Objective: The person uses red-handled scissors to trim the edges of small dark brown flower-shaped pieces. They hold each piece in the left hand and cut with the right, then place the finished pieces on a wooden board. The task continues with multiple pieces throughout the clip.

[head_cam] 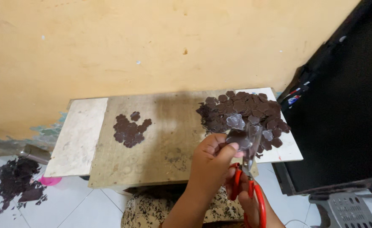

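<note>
— Where are we now?

— We're mid-cut, I'd say. Our left hand (211, 162) has its fingers curled shut, thumb and fingertips pinching a dark flower-shaped piece (238, 139) just above the near edge of the wooden board (160, 139). Our right hand (253, 202) is closed through the red handles of the scissors (249, 185), with the blades pointing up at that piece.

— Are the blades open?

— We can't tell; the piece and our left fingers hide them.

— And the rest of the pieces?

— A big heap of dark flower shapes (245, 112) lies at the right end of the board, right behind the piece we hold. A smaller cluster (129, 128) sits well apart, toward the left. Dark scraps (17, 179) lie on the tiled floor (76, 207) on the left.

— What does the next move call for?

— In our judgement, a steady pinch, and turning the piece slowly so the blades follow its rounded edge, keeping our fingertips clear of them.
</note>
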